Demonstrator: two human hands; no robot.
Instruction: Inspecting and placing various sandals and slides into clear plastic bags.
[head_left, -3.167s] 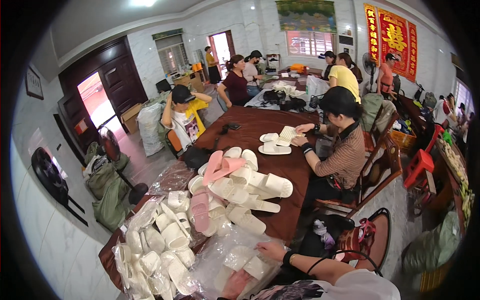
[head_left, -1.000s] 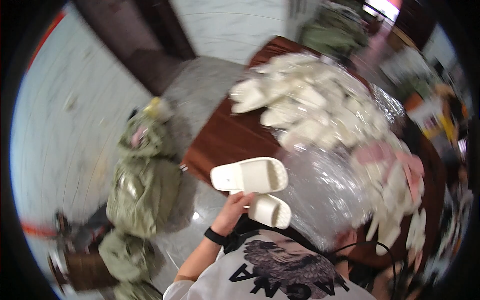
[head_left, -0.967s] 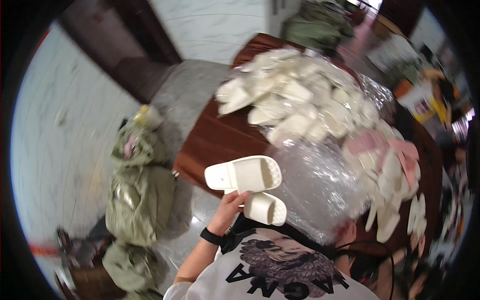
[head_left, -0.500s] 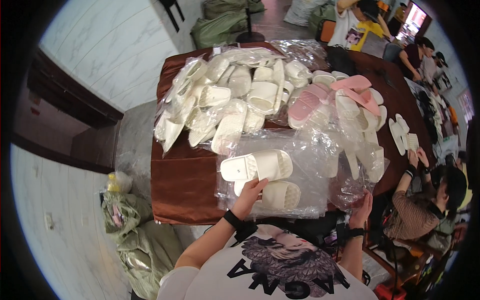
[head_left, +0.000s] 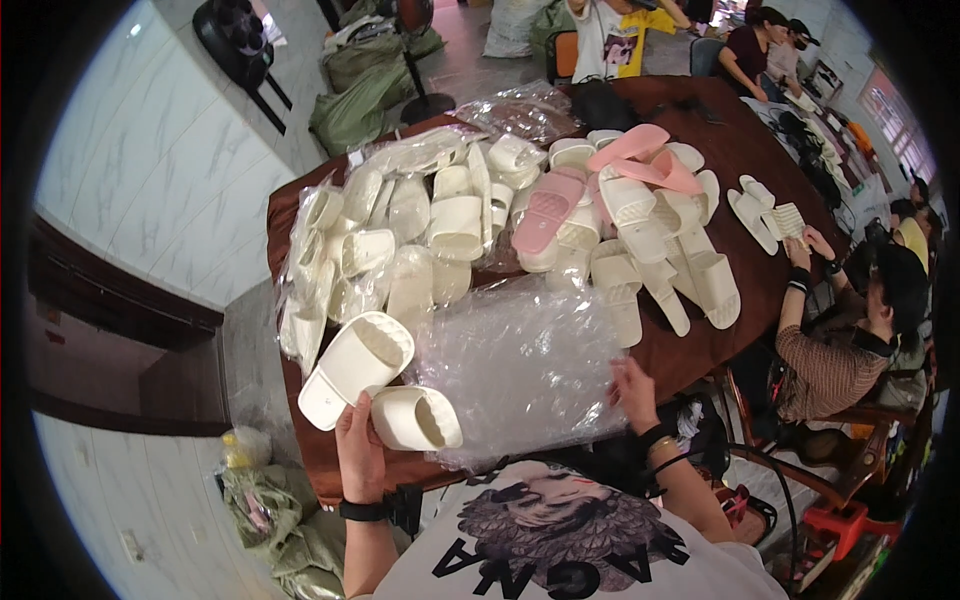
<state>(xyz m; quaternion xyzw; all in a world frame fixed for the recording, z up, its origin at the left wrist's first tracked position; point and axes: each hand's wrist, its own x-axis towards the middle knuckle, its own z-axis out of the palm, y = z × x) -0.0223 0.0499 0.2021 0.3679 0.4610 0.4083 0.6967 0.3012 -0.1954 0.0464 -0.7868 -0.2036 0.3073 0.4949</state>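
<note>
My left hand (head_left: 360, 455) grips a pair of cream slippers at the table's near left. One slipper (head_left: 350, 365) tilts up to the left; the other slipper (head_left: 410, 418) lies to its right, over the left edge of the plastic. Clear plastic bags (head_left: 515, 365) lie flat and wrinkled in front of me. At their right edge my right hand (head_left: 634, 395) has its fingers bent around the edge of a bag. Beyond the bags, several loose cream slippers (head_left: 655, 225) lie heaped with a pink slipper (head_left: 549, 208) and coral-pink ones (head_left: 630, 146).
Bagged cream slippers (head_left: 410, 225) pile up at the table's far left. On the right a co-worker (head_left: 840, 340) handles cream slippers (head_left: 752, 213) at the brown tablecloth's (head_left: 700, 355) edge. Green sacks (head_left: 265, 500) stand on the floor left; a wooden chair (head_left: 815, 450) stands right.
My left hand has carried the slipper pair left, off the middle of the bags. My right hand has shifted left to the bags' edge. Clear film no longer covers the right-hand slippers. The view has shifted.
</note>
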